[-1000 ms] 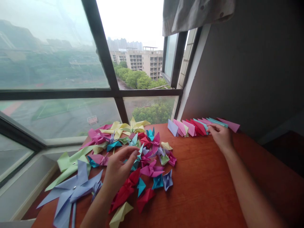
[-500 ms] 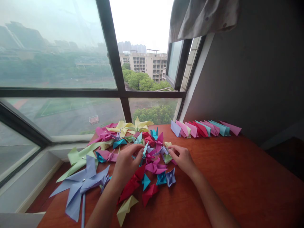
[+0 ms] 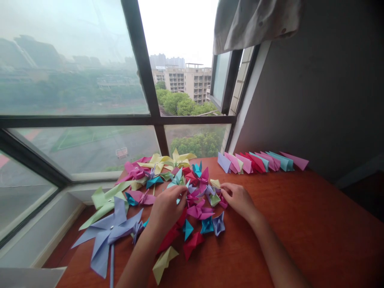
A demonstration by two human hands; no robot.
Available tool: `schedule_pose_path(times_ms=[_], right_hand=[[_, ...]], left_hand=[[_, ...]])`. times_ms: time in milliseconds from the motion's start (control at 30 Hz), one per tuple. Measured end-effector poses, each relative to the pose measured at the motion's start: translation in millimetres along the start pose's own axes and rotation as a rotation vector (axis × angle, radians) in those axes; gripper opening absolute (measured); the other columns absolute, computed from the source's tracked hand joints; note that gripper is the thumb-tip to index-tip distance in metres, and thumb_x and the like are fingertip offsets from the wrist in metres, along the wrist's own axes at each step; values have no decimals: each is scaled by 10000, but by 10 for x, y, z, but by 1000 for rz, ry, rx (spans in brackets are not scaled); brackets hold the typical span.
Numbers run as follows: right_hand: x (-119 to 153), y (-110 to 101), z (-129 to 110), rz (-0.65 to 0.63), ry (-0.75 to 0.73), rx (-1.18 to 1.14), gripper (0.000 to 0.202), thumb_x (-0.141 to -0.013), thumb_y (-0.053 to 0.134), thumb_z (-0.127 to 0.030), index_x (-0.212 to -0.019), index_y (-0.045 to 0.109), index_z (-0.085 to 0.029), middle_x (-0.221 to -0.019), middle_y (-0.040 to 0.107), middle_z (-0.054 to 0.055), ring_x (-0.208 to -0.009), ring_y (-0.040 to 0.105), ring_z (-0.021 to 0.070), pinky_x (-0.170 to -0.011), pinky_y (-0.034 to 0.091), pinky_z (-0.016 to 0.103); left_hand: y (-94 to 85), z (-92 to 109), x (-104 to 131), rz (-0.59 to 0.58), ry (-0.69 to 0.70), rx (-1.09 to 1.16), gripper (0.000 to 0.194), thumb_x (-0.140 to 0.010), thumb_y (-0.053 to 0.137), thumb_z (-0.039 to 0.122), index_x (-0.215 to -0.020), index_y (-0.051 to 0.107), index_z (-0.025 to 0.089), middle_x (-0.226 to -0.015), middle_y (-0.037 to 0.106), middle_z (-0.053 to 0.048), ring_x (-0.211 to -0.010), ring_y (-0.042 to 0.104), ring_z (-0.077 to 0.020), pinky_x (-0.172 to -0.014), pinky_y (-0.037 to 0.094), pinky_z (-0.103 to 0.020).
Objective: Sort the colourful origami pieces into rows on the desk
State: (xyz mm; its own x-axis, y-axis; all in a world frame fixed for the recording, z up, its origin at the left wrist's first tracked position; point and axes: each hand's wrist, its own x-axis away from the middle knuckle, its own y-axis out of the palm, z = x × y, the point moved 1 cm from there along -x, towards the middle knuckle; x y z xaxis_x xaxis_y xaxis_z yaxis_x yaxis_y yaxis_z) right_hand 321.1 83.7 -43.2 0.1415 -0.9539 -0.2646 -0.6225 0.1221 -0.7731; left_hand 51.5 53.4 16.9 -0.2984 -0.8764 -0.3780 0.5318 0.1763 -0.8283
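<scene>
Mid-frame, left hand (image 3: 168,204) and right hand (image 3: 239,199) are seemingly picking among paper figures (image 3: 200,210), fingers (image 3: 229,187) nearly meeting, hold unclear; next move is probably needing light pinching.

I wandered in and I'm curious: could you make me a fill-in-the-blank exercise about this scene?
1. The pinwheels farthest from the person are ____.
2. The lavender pinwheel lies nearer the person's ____ hand.
3. In this view, the row of folded papers stands to the ____ of the paper pile.

Missing words: yellow; left; right
</scene>
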Motion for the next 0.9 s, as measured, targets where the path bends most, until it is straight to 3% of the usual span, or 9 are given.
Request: schedule_pose_path(times_ms=[400,500,667,900], right_hand=[[30,-172,225,-141,88,108,216,-863,509,-270,-775,701,-226,-756,727,38,-724,662,200,-647,400,275],[27,-135,246,-163,97,97,212,-868,509,-287,-820,706,-227,-791,731,35,-744,664,202,-664,403,281],[-33,14,280,-89,121,13,335,-848,548,-312,-1122,689,-183,-846,722,53,-788,655,209,-725,445,296],[-21,100,168,-106,49,-135,256,-849,540,-293,-998,726,-201,-915,733,56,-814,661,210,-743,479,311]], left_hand=[[39,126,24,-33,77,-14,177,-929,489,181,-986,652,219,-923,726,-52,-819,682,-207,-714,485,-287],[52,189,29,-79,115,-30,185,-946,472,199,-981,653,214,-911,723,-53,-804,676,-208,-712,480,-291],[83,221,28,-130,109,-39,207,-972,441,220,-969,648,217,-900,716,-47,-805,670,-203,-702,469,-289],[97,182,22,-164,5,-95,202,-957,461,220,-957,664,221,-911,712,-51,-837,677,-218,-719,474,-302]])
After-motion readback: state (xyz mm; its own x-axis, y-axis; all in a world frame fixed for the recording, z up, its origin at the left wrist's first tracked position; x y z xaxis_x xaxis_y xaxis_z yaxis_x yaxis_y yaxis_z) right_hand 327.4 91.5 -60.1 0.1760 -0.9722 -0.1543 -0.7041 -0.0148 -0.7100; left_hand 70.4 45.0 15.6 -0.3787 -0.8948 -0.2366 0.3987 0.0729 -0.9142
